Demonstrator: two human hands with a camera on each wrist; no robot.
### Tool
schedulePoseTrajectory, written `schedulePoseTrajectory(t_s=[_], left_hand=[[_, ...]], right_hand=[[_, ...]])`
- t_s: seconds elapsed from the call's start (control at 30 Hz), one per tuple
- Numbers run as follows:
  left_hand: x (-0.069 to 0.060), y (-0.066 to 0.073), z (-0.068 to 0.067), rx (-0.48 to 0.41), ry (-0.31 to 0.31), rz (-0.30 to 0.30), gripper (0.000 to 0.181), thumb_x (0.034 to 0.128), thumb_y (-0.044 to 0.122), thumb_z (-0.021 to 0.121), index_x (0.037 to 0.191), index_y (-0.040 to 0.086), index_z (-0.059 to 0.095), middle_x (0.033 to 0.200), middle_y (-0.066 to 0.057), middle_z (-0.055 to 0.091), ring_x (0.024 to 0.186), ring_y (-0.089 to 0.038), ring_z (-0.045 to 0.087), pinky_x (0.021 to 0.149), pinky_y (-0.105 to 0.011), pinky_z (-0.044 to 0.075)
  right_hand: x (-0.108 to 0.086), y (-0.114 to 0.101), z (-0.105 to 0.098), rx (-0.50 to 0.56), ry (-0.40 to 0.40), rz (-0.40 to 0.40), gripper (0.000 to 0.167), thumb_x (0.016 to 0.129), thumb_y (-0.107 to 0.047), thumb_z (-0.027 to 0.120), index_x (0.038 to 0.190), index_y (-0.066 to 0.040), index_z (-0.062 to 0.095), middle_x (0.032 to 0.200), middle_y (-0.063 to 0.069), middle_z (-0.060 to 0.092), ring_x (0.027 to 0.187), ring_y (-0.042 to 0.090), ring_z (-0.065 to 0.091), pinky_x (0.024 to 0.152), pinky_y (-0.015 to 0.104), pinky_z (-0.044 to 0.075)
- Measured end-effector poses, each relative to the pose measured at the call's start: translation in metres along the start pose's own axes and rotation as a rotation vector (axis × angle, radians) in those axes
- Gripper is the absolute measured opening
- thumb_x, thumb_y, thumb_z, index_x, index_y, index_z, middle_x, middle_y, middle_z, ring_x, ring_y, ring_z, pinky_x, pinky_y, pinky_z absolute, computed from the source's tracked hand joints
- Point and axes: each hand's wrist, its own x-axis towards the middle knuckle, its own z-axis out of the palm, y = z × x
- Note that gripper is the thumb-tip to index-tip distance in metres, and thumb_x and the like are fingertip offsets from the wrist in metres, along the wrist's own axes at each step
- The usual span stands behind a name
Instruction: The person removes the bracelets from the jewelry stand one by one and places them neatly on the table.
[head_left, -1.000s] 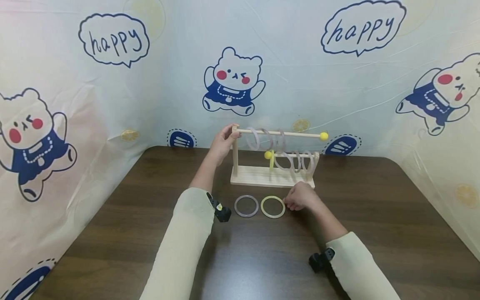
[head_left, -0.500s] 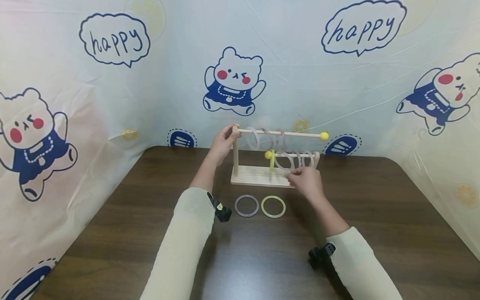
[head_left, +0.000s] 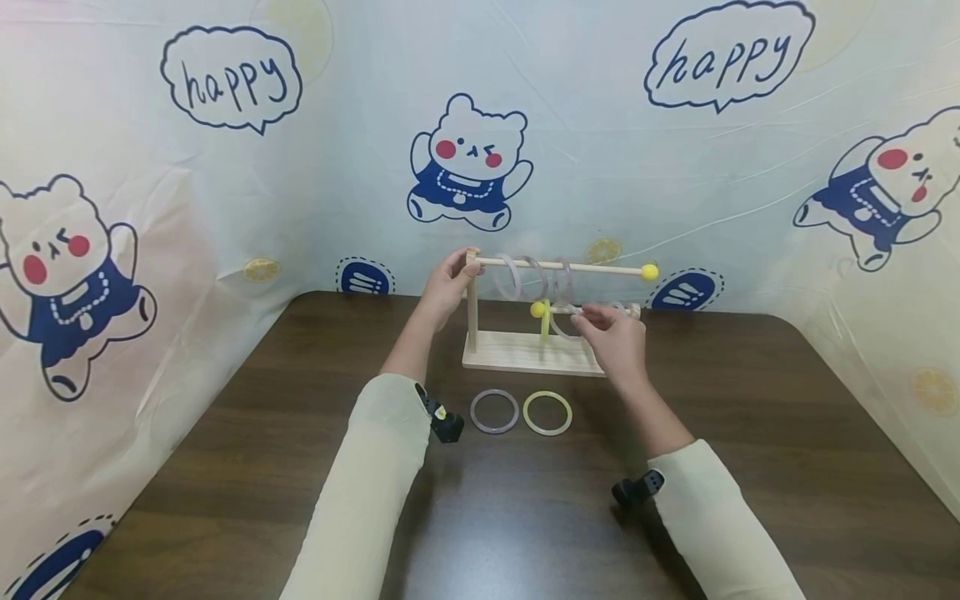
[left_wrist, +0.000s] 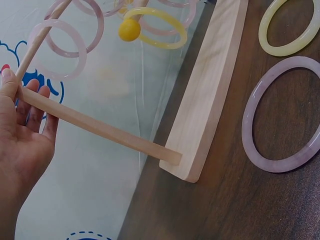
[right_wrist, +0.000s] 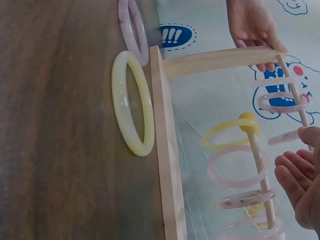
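The left hand (head_left: pixel 444 292) grips the top of the left post of a wooden rack (head_left: pixel 525 353); in the left wrist view, the thumb and fingers of that hand (left_wrist: pixel 27 135) surround the post's upper end. In front of the rack's lower rod is the right hand (head_left: pixel 618 337), covering part of its rings. The right wrist view shows this hand (right_wrist: pixel 305 180) with thumb apart, fingers loosely bent and nothing visible between them. A yellow ring (right_wrist: pixel 220 127) hangs by the lower rod's yellow ball, beside several pinkish rings. Three pinkish rings hang on the upper rod.
On the brown table (head_left: pixel 262 467), in front of the rack's base, a purple ring (head_left: pixel 495 432) and a pale yellow ring (head_left: pixel 547 433) lie flat side by side. A patterned curtain (head_left: pixel 585 183) hangs behind the table.
My right hand has risen from the tabletop, right of the pale yellow ring, to the lower rod. My left hand and the rack have stayed in place.
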Motion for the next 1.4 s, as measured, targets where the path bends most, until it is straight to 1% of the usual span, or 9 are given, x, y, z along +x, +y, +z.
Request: schedulePoseTrajectory(t_s=[0.2, 0.33, 0.5, 0.7, 0.8, 0.97, 1.2, 1.3, 1.4], left_hand=[[0.0, 0.0, 0.0, -0.004, -0.001, -0.004, 0.048, 0.0886, 0.041, 0.052, 0.132, 0.02, 0.049, 0.126, -0.004, 0.054, 0.117, -0.019, 0.05, 0.1, -0.047, 0.033], [-0.001, 0.001, 0.0, -0.002, -0.003, -0.004, 0.048, 0.0887, 0.041, 0.052, 0.132, 0.02, 0.049, 0.126, -0.004, 0.054, 0.117, -0.019, 0.05, 0.1, -0.048, 0.033], [0.0, 0.001, 0.0, 0.002, 0.003, -0.008, 0.048, 0.0885, 0.041, 0.052, 0.132, 0.02, 0.049, 0.126, -0.004, 0.054, 0.116, -0.019, 0.05, 0.101, -0.047, 0.033], [0.0, 0.0, 0.001, -0.005, 0.002, -0.012, 0.049, 0.0885, 0.041, 0.052, 0.132, 0.02, 0.048, 0.127, -0.004, 0.053, 0.116, -0.019, 0.05, 0.101, -0.046, 0.033], [0.0, 0.0, 0.001, -0.012, 0.005, -0.007, 0.047, 0.0889, 0.04, 0.053, 0.131, 0.02, 0.05, 0.126, -0.004, 0.054, 0.116, -0.019, 0.05, 0.1, -0.046, 0.034], [-0.002, 0.002, -0.001, -0.018, -0.003, -0.019, 0.047, 0.0884, 0.04, 0.053, 0.131, 0.021, 0.049, 0.127, -0.004, 0.054, 0.117, -0.019, 0.05, 0.101, -0.047, 0.033], [-0.008, 0.014, -0.002, -0.032, -0.022, -0.043, 0.044, 0.0917, 0.032, 0.052, 0.132, 0.017, 0.048, 0.129, -0.008, 0.052, 0.118, -0.022, 0.049, 0.102, -0.047, 0.031], [-0.006, 0.011, -0.002, -0.037, -0.021, -0.041, 0.044, 0.0912, 0.033, 0.052, 0.132, 0.017, 0.049, 0.129, -0.007, 0.052, 0.118, -0.021, 0.049, 0.102, -0.046, 0.031], [-0.002, 0.003, -0.002, -0.039, -0.017, -0.03, 0.045, 0.0896, 0.037, 0.053, 0.131, 0.019, 0.049, 0.128, -0.006, 0.052, 0.117, -0.02, 0.05, 0.102, -0.045, 0.032]], right_hand=[[0.005, -0.003, 0.003, 0.058, 0.05, -0.012, 0.026, 0.081, -0.017, 0.073, 0.097, 0.004, 0.069, 0.087, 0.016, 0.069, 0.079, 0.025, 0.067, 0.069, 0.038, 0.052], [0.008, -0.004, 0.006, 0.103, 0.08, 0.005, 0.025, 0.082, -0.015, 0.072, 0.098, 0.003, 0.069, 0.088, 0.015, 0.069, 0.081, 0.023, 0.067, 0.066, 0.03, 0.052], [0.013, -0.006, 0.011, 0.136, 0.069, 0.004, 0.025, 0.083, -0.014, 0.071, 0.1, 0.004, 0.068, 0.091, 0.016, 0.069, 0.084, 0.024, 0.067, 0.067, 0.029, 0.052], [0.021, -0.006, 0.012, 0.082, 0.042, 0.017, 0.029, 0.083, -0.019, 0.071, 0.102, 0.002, 0.068, 0.092, 0.015, 0.069, 0.085, 0.024, 0.067, 0.07, 0.036, 0.053], [0.024, -0.007, 0.012, 0.051, 0.029, 0.031, 0.029, 0.083, -0.024, 0.071, 0.103, -0.002, 0.069, 0.092, 0.011, 0.07, 0.083, 0.021, 0.067, 0.067, 0.033, 0.051], [0.026, -0.01, 0.013, 0.025, 0.021, 0.043, 0.027, 0.084, -0.024, 0.07, 0.103, -0.004, 0.07, 0.092, 0.01, 0.07, 0.083, 0.021, 0.066, 0.063, 0.031, 0.049], [0.026, -0.012, 0.014, 0.053, 0.052, 0.056, 0.027, 0.084, -0.023, 0.07, 0.101, -0.003, 0.071, 0.092, 0.011, 0.07, 0.083, 0.02, 0.067, 0.066, 0.032, 0.051], [0.025, -0.011, 0.014, 0.069, 0.079, 0.052, 0.024, 0.084, -0.02, 0.07, 0.1, -0.001, 0.071, 0.091, 0.012, 0.07, 0.083, 0.021, 0.067, 0.066, 0.029, 0.051], [0.025, -0.011, 0.015, 0.065, 0.106, 0.035, 0.022, 0.083, -0.017, 0.07, 0.098, 0.0, 0.071, 0.089, 0.013, 0.07, 0.081, 0.022, 0.067, 0.061, 0.021, 0.049]])
